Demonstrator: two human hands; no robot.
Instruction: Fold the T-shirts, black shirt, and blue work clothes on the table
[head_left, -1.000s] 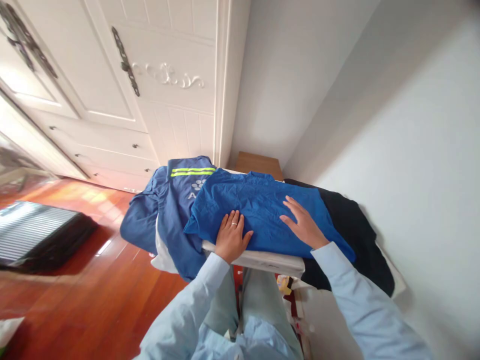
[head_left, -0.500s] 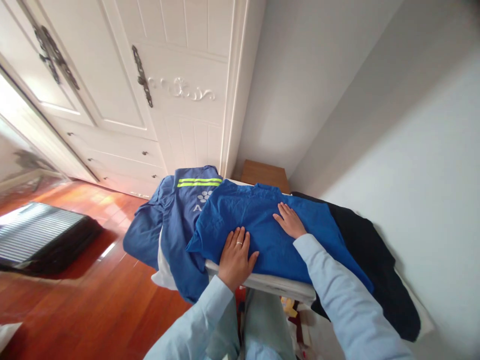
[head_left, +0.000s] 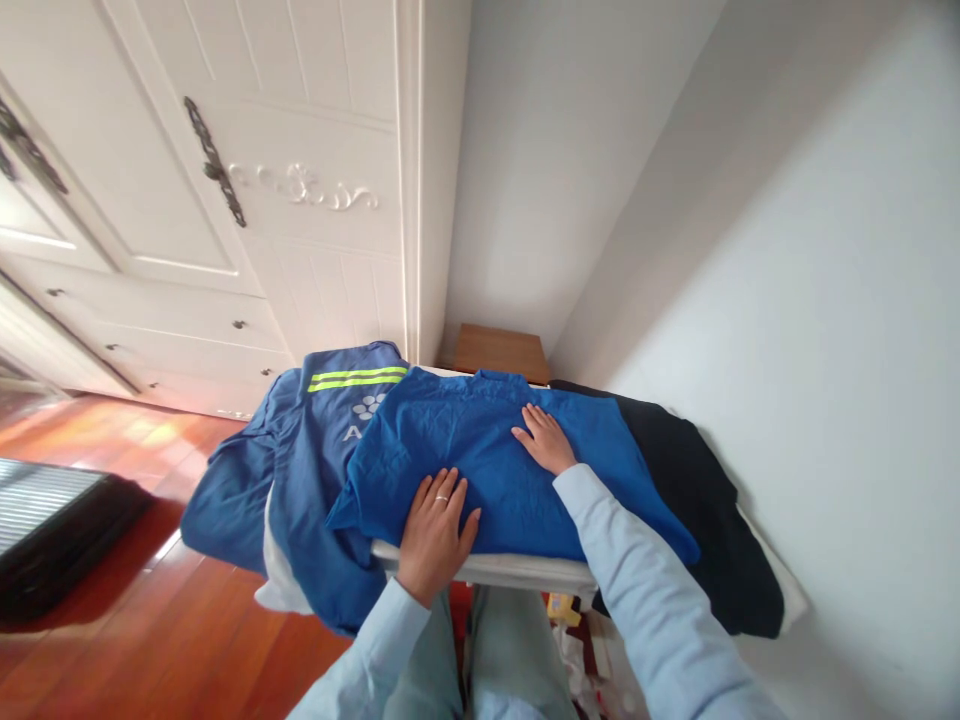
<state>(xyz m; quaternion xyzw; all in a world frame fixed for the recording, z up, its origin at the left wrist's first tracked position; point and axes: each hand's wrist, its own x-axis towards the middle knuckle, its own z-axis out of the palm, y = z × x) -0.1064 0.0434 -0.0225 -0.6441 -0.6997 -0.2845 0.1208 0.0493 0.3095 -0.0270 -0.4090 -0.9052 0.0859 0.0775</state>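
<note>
Head cam: white desk (head_left: 517,572) with the blue cloth (head_left: 495,475) running lengthwise side to side, right under both palms. Left hand (head_left: 435,535) sits by the front edge, right hand (head_left: 549,442) nearer the back, both grips flat, fingers loosely spread.

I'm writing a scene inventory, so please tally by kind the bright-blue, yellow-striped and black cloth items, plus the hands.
Bright-blue garment: 1
Yellow-striped blue garment: 1
Black cloth: 1
Hands, left hand and right hand: 2
Total: 5
</note>
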